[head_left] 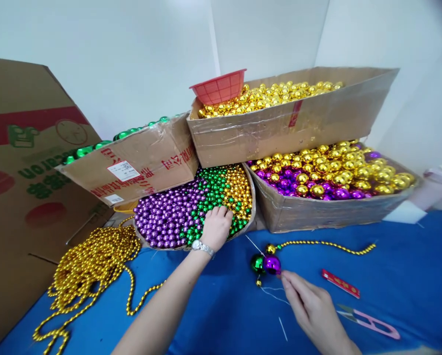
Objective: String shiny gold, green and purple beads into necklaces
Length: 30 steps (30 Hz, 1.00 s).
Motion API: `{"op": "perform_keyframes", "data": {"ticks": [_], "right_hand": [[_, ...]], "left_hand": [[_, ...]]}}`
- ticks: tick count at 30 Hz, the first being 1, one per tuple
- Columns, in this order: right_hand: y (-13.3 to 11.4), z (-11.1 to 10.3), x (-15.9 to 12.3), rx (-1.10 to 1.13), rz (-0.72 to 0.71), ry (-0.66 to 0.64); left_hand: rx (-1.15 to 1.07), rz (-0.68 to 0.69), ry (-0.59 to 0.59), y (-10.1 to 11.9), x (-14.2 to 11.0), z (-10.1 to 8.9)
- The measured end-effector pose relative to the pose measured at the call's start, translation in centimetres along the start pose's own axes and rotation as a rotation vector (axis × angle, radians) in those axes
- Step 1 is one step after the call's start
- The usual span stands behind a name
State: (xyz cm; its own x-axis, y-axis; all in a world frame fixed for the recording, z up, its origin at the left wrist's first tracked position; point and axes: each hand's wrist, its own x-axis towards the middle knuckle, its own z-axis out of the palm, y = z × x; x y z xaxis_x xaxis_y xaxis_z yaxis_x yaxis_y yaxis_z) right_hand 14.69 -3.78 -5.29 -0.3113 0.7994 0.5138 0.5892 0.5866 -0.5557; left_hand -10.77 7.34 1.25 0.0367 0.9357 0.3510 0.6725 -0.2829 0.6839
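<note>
My left hand (pixel 216 227), with a watch on its wrist, reaches into a shallow box (pixel 251 209) of small purple, green and gold beads. Its fingers curl down into the green beads (pixel 209 190), so what they grip is hidden. My right hand (pixel 309 303) rests on the blue table, fingertips pinched near a thin white thread (pixel 274 295). The thread leads to a strung cluster: a purple ball (pixel 272 265), a green ball (pixel 258 263) and a gold ball (pixel 270 249), joined to a gold bead strand (pixel 327 244).
Cardboard boxes hold gold balls (pixel 272 96), gold and purple balls (pixel 335 172) and green balls (pixel 95 145). A red basket (pixel 219 88) sits on the top box. A gold bead chain pile (pixel 91 266) lies left. Pink snips (pixel 368 320) and a red strip (pixel 341 283) lie right.
</note>
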Motion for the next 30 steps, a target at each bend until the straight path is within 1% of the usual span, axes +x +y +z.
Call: {"op": "perform_keyframes", "data": {"ticks": [3,4,5,6,9,10,11,15,19,22,25,27,28,30], "right_hand": [[0.1,0.1,0.1,0.001,-0.01,0.008],[0.1,0.2,0.2,0.002,-0.013,0.01],[0.1,0.2,0.3,0.002,-0.015,0.012],[0.1,0.3,0.3,0.002,-0.014,0.011],[-0.1,0.4,0.5,0.004,-0.007,0.003],[-0.1,0.4,0.5,0.006,-0.007,0.002],[-0.2,0.4,0.5,0.008,-0.006,0.0],[-0.2,0.3,0.3,0.013,-0.001,-0.016],[-0.1,0.5,0.3,0.01,0.0,-0.03],[-0.5,0.6,0.7,-0.004,0.028,-0.036],[-1.5,0.2,1.4,-0.076,0.059,-0.062],[-2.0,-0.1,2.0,-0.164,0.081,-0.079],[-2.0,-0.2,2.3,-0.209,0.089,-0.081],[-1.7,-0.4,2.8,-0.287,0.113,-0.075]], "left_hand": [[-0.076,-0.054,0.048,0.8,-0.8,-0.2],[-0.139,-0.084,0.053,1.3,-1.1,-0.4],[-0.251,-0.13,0.043,1.8,-1.5,-0.4],[-0.411,-0.189,0.018,2.3,-2.0,-0.5],[-0.965,-0.381,-0.071,3.8,-3.5,-0.3],[-1.091,-0.429,-0.086,4.2,-4.0,-0.2],[-1.154,-0.46,-0.089,4.5,-4.4,-0.1],[-1.216,-0.516,-0.076,4.9,-5.1,0.4],[-1.204,-0.513,-0.067,4.8,-5.0,0.4],[-1.161,-0.506,-0.065,5.1,-5.1,0.2],[-1.058,-0.513,-0.068,5.3,-5.4,-0.1],[-0.992,-0.545,-0.087,4.6,-5.4,0.2],[-0.968,-0.565,-0.099,4.1,-5.2,0.5],[-0.979,-0.559,-0.086,3.0,-4.6,1.7]]}}
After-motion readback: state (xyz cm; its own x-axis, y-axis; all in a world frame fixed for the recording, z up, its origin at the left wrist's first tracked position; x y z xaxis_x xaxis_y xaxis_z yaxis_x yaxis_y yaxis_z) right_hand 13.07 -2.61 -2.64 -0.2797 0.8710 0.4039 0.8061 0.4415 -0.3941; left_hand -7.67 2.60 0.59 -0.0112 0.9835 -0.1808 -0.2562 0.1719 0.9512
